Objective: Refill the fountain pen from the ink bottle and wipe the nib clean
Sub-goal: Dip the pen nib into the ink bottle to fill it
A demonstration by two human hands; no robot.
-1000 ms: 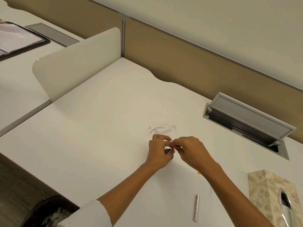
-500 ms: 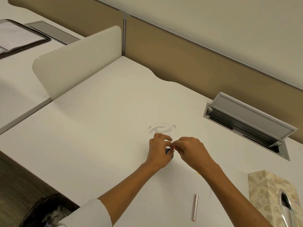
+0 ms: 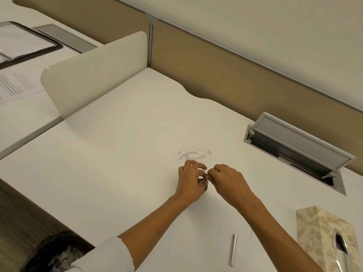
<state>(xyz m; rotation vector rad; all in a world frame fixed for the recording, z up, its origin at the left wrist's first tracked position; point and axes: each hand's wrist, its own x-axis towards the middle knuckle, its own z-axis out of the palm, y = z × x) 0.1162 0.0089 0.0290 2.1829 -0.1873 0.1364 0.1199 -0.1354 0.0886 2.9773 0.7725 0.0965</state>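
Near the middle of the bench (image 3: 117,163), a small dark ink bottle (image 3: 202,182) is gripped by the left hand (image 3: 191,183). The right hand (image 3: 227,181) meets it, fingertips pinched over the bottle's top; the pen and its direction are hidden. A metal tube (image 3: 233,249) lies toward the near edge, its length running near to far.

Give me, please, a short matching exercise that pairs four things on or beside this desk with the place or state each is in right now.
Things:
1. ink bottle
2. metal tube
3. tissue box
4. cable hatch

Places or states:
A. lid propped open, set into the desk at the right
B. lying loose on the desk, near the person's right forearm
C. standing at the desk's near right corner
D. mostly hidden between the left hand and right hand

Pairs: 1-D, 2-B, 3-C, 4-A
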